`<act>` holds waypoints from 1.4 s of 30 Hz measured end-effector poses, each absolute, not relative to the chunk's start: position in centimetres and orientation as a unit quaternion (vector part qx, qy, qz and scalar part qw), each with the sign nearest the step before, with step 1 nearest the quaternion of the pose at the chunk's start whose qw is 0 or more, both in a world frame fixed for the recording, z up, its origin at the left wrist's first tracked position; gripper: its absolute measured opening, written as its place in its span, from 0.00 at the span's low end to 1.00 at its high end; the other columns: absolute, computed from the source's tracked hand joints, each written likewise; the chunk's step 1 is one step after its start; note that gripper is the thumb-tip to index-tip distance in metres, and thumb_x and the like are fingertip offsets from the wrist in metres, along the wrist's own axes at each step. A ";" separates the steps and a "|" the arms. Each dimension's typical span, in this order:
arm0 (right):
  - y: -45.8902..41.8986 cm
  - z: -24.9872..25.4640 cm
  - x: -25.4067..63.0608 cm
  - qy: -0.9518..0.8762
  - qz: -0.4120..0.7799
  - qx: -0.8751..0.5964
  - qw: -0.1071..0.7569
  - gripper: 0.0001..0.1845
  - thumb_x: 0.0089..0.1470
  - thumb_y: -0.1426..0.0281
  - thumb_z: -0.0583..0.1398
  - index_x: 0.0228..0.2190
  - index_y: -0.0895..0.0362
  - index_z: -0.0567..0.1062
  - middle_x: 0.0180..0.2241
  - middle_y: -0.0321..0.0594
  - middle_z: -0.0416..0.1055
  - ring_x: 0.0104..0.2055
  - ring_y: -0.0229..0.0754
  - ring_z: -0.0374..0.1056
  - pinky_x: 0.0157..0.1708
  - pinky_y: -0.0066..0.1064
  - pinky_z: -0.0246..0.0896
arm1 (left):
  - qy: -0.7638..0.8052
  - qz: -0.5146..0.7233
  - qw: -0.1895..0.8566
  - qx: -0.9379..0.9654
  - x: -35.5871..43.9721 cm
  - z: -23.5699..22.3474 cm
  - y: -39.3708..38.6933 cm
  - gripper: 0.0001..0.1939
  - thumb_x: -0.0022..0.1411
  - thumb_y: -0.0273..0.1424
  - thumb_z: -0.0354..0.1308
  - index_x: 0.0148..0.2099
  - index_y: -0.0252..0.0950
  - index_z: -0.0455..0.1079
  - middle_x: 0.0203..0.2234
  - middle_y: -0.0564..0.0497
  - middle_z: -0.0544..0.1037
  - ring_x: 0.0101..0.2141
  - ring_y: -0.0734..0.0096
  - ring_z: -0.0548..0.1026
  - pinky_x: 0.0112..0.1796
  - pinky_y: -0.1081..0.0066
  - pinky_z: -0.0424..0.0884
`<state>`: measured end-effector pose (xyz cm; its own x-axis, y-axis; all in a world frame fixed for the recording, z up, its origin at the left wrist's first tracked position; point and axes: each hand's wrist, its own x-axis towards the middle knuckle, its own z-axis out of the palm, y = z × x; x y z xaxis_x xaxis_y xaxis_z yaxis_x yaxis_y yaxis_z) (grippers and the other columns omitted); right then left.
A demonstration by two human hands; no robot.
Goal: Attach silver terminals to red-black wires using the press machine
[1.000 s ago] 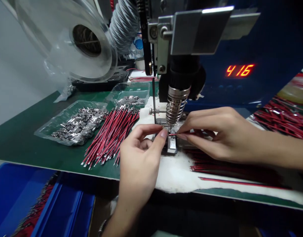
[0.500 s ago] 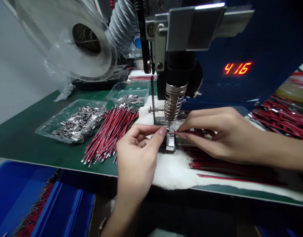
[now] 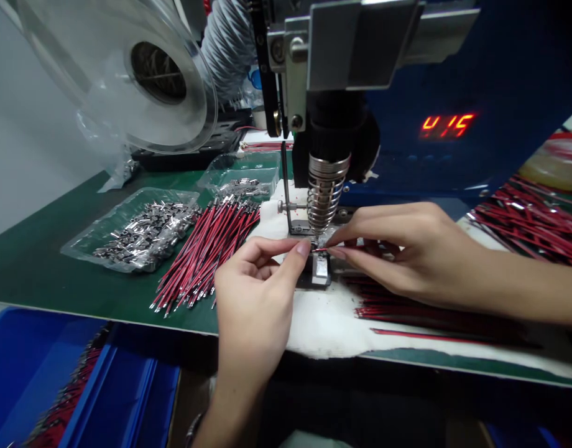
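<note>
My right hand (image 3: pixel 402 252) pinches a thin red wire (image 3: pixel 355 247) whose tip lies under the coiled metal head (image 3: pixel 326 196) of the blue bench machine, just above a small metal block (image 3: pixel 319 272). My left hand (image 3: pixel 258 286) is closed in a pinch at the same spot, thumb and forefinger meeting the wire's tip from the left; what it grips is too small to make out.
A bundle of red and black wires (image 3: pixel 206 252) lies left of the machine beside a clear tray of metal terminals (image 3: pixel 137 230). More wires lie at the right (image 3: pixel 528 227). A red display (image 3: pixel 447 124) glows. Blue bins (image 3: pixel 57 379) sit below the bench edge.
The red display has changed from 416 to 415. Both hands keep their pinch at the machine head; the view has shifted slightly.
</note>
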<state>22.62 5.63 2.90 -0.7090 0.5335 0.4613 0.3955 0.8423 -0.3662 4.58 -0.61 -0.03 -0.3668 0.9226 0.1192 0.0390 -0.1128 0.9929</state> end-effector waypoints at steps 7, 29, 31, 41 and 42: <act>5.3 3.0 22.6 -0.913 0.123 -0.257 0.292 0.08 0.59 0.74 0.59 0.36 0.57 0.79 0.33 0.42 0.77 0.32 0.39 0.72 0.31 0.29 0.64 | 0.561 0.606 0.360 0.434 4.6 0.0 -0.6 0.09 0.55 0.36 0.68 0.34 0.36 0.77 0.21 0.56 0.73 0.15 0.85 0.61 0.20 0.79 0.61; 5.2 3.1 22.1 -0.883 0.173 -0.324 0.291 0.07 0.58 0.70 0.60 0.31 0.58 0.78 0.29 0.36 0.76 0.27 0.35 0.67 0.28 0.27 0.58 | 0.553 0.612 0.359 0.438 4.6 -0.2 -0.6 0.07 0.55 0.35 0.68 0.33 0.37 0.77 0.20 0.58 0.73 0.16 0.86 0.63 0.24 0.81 0.67; 5.1 3.1 22.1 -0.879 0.181 -0.331 0.290 0.07 0.58 0.70 0.60 0.31 0.57 0.78 0.28 0.35 0.75 0.26 0.34 0.66 0.27 0.28 0.58 | 0.552 0.612 0.358 0.439 4.6 -0.2 -0.6 0.07 0.56 0.35 0.68 0.33 0.37 0.76 0.20 0.58 0.73 0.16 0.87 0.62 0.24 0.82 0.66; 4.9 3.2 22.1 -0.880 0.174 -0.333 0.290 0.06 0.57 0.71 0.61 0.30 0.57 0.78 0.27 0.34 0.75 0.26 0.33 0.66 0.28 0.26 0.57 | 0.556 0.615 0.354 0.434 4.6 -0.3 -0.6 0.07 0.55 0.35 0.68 0.34 0.37 0.77 0.20 0.58 0.73 0.17 0.85 0.63 0.24 0.82 0.66; 4.8 3.3 22.2 -0.883 0.169 -0.329 0.290 0.05 0.57 0.72 0.61 0.30 0.57 0.78 0.28 0.34 0.75 0.27 0.33 0.66 0.28 0.26 0.58 | 0.556 0.614 0.354 0.434 4.6 -0.2 -0.6 0.07 0.55 0.35 0.68 0.34 0.38 0.77 0.20 0.58 0.72 0.17 0.86 0.63 0.24 0.82 0.66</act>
